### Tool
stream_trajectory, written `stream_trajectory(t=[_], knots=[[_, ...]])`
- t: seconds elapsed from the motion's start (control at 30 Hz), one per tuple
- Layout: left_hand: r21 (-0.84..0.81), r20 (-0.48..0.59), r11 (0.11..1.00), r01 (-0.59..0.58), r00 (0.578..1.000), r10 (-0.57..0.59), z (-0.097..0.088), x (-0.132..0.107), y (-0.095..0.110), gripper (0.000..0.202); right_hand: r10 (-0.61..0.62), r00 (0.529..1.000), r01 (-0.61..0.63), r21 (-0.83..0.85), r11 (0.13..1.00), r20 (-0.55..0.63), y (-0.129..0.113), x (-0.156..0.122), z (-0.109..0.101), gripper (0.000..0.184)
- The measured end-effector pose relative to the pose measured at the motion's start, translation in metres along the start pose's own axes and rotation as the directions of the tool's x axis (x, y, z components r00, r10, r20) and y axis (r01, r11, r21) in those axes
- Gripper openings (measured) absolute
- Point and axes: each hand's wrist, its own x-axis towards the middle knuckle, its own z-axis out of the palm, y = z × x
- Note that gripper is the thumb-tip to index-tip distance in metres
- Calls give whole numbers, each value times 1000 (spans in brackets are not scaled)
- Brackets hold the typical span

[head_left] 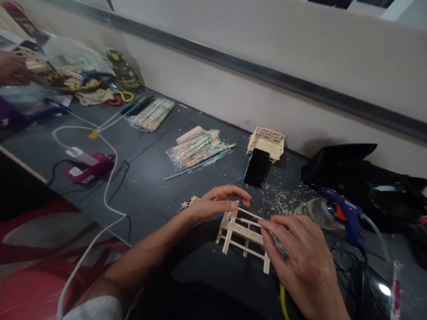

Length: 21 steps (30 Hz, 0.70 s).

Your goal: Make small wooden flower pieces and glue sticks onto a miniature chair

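Note:
A small frame model of pale wooden sticks (240,234) rests on the dark table (150,191) in front of me. My left hand (216,202) touches its far left corner with curled fingertips. My right hand (300,260) lies over its right side, pinching a thin stick against the frame, with a grey tool and a yellow cord tucked under the palm.
A blue glue gun (345,218) stands right of my hand beside a black bag (363,178). A phone (256,167) leans on a finished stick model (267,142). Packs of wooden sticks (198,151), a pink device (90,170) with white cable, and another person's hand (13,69) are at left.

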Motion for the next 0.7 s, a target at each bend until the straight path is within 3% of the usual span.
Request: stream_trajectory(t=[0.2,0.7], knots=[[-68,134,998,2,991,7,-4,-3,-9,40,27,999,-27,4,1000,45,-4,0,5,20],[-207,114,977,42,993,-18,-3,-2,-21,38,-14,996,17,-36,999,85,-4,-2,1,16]])
